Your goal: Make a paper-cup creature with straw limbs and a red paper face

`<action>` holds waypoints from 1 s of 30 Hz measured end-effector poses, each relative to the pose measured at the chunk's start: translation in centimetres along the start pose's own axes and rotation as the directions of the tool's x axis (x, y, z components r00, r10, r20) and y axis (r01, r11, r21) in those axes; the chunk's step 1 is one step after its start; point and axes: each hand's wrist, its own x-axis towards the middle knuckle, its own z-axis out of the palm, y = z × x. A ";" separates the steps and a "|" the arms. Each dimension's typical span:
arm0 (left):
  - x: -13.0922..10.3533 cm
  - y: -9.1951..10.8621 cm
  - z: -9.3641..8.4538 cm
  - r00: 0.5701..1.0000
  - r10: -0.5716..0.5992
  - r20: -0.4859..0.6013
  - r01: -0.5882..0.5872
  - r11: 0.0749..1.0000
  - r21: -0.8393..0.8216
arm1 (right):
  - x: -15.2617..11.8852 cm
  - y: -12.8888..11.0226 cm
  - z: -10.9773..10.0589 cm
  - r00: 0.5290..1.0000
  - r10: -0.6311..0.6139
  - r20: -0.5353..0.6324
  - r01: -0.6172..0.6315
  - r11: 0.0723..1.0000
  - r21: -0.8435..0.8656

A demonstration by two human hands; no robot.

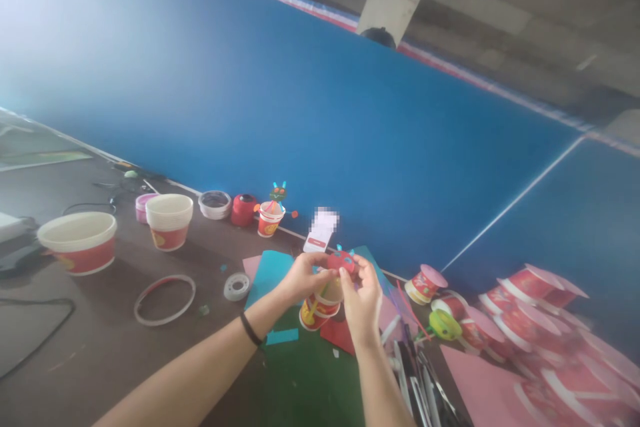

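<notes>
My left hand (306, 275) and my right hand (363, 295) both pinch a small red paper face (342, 262) with blue details and blue tips on top. Just beneath it stands a red and white paper cup (314, 317) with a yellow-green strip on it, partly covered by my fingers. Blue paper (270, 273) lies beside my left hand, and a red paper piece (337, 335) lies by my right wrist. Under my arms is a dark green sheet (310, 380).
A finished cup figure (271, 220) and a phone (320, 233) stand against the blue partition. Stacked cups (170, 227), a wide tub (85, 250) and a tape roll (236, 287) are leftward. Scissors and pens (425, 380) lie at right, near many pink-lidded cups (530, 327).
</notes>
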 end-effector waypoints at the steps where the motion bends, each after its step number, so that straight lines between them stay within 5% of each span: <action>1: 0.0 0.0 0.0 1.000 -0.002 -0.003 0.002 1.000 0.003 | 0.0 0.0 0.0 1.000 0.000 0.002 0.000 1.000 -0.012; 22: 0.1 0.0 0.1 0.999 -0.042 0.017 0.042 0.999 -0.005 | -0.1 -0.3 -0.2 0.994 -0.109 -0.007 0.107 0.982 -0.155; 30: 0.0 0.1 0.1 0.996 -0.072 0.051 0.073 0.997 -0.028 | 0.5 -0.7 -0.6 0.997 -0.003 0.082 0.006 1.000 -0.027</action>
